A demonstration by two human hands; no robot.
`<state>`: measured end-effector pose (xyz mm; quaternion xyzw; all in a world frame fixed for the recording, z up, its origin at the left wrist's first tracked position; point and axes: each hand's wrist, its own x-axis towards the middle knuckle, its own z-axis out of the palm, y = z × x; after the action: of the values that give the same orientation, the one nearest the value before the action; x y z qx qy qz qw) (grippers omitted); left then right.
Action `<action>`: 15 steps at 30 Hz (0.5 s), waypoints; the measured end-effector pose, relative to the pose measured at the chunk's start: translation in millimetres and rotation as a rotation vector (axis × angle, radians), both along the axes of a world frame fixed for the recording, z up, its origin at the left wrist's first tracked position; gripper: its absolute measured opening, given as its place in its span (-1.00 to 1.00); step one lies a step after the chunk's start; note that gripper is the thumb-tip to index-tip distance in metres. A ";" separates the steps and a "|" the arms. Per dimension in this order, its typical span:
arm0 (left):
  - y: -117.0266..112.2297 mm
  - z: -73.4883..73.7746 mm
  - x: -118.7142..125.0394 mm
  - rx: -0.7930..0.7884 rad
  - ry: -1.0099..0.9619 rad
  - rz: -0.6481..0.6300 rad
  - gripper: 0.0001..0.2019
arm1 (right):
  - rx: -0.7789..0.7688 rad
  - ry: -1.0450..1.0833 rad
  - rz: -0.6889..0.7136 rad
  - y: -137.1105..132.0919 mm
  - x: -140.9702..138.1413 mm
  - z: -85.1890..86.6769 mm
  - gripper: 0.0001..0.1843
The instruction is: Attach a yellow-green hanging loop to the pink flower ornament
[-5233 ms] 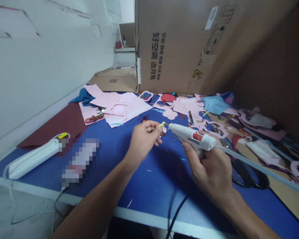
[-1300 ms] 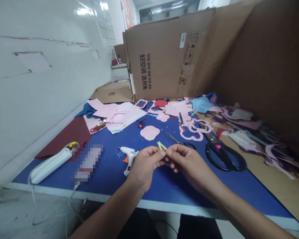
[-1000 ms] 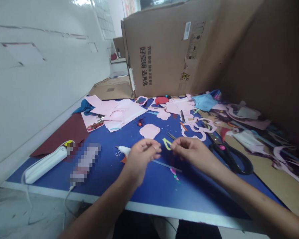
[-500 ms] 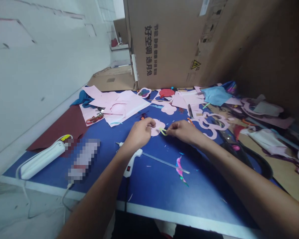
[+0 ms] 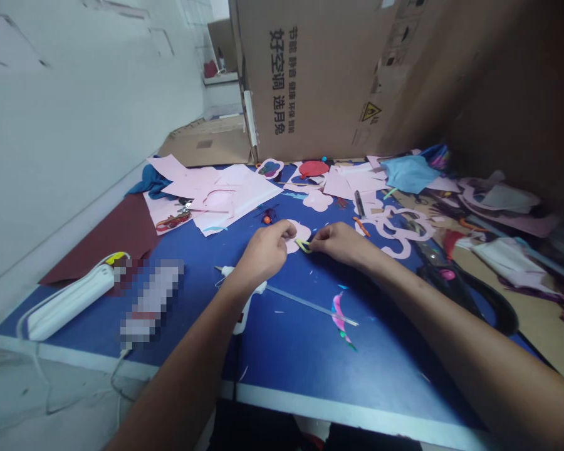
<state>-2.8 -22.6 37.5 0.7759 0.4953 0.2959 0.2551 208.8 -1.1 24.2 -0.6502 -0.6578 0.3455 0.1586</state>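
My left hand [image 5: 264, 252] and my right hand [image 5: 338, 242] are reached out over the blue table [image 5: 282, 351], fingertips almost touching. My right hand pinches a small yellow-green paper loop [image 5: 304, 245] against a pink flower-shaped cutout [image 5: 299, 233] lying on the table. My left hand is curled, its fingertips on the near edge of that cutout. A white glue gun [image 5: 244, 307] lies under my left wrist with a clear glue stick [image 5: 310, 305] pointing right.
Pink paper sheets [image 5: 225, 197] and scraps cover the far table. Black scissors [image 5: 470, 294] lie at right. A white power strip [image 5: 66, 300] sits at left. A large cardboard box [image 5: 338, 75] stands behind. A curved pink and green scrap [image 5: 339, 313] lies near the glue stick.
The glue gun, held 5 seconds ago, now lies on the table. Both hands carried the yellow-green loop forward and down onto the pink cutout.
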 end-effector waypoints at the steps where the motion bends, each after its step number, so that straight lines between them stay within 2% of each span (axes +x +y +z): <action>1: 0.1 0.2 0.1 -0.001 0.000 -0.003 -0.56 | -0.001 0.000 -0.002 0.6 -0.1 -1.2 -0.86; 7: -0.3 2.4 -0.5 -0.014 0.022 -0.010 -0.56 | 0.012 -0.020 0.007 4.8 0.4 -6.7 -0.87; 15: -2.0 3.6 -3.3 -0.045 0.029 -0.047 -0.55 | 0.023 -0.064 0.035 3.6 0.0 -2.5 -0.86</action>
<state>-6.1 -24.6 41.1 0.7855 0.4873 0.2672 0.2722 208.7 2.5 21.6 -0.6474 -0.6778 0.3197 0.1391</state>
